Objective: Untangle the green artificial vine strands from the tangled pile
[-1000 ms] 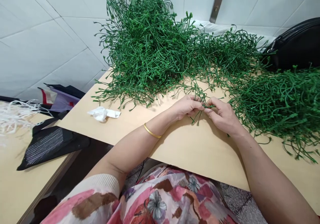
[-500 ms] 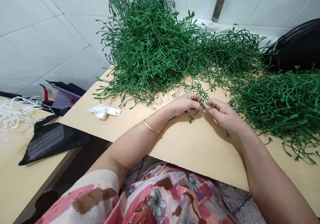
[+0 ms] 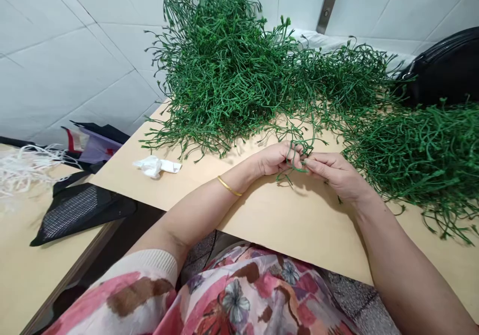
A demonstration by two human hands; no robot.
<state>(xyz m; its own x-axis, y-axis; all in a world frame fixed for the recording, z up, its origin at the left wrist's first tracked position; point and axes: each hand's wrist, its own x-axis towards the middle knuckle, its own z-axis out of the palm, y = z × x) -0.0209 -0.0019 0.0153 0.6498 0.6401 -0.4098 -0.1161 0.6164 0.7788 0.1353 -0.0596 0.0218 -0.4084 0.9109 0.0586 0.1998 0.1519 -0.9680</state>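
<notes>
Both hands meet over the table, near its middle, around a few thin green artificial plant stems [image 3: 298, 168] with small forked tips. My left hand [image 3: 277, 157] is closed, its fingers curled round the stems. Thumb and forefinger of my right hand [image 3: 335, 173] pinch the same stems just beside the left fingertips. Where the stems cross between the fingers is partly hidden. Behind the hands rises a tall heap of similar green stems [image 3: 224, 71], and another pile [image 3: 422, 155] lies to the right of my right hand.
A crumpled white tissue [image 3: 155, 166] lies on the tan table [image 3: 284, 220], left of my forearm. At the back right sits a black bag [image 3: 445, 71]. On a second surface at left are white strands [image 3: 32, 168] and a black mesh pouch [image 3: 75, 213]. A tiled wall stands behind.
My right hand has turned slightly, its fingers now straighter and pointing left. The stems between the hands have shifted, and a loop now hangs across the left fingers.
</notes>
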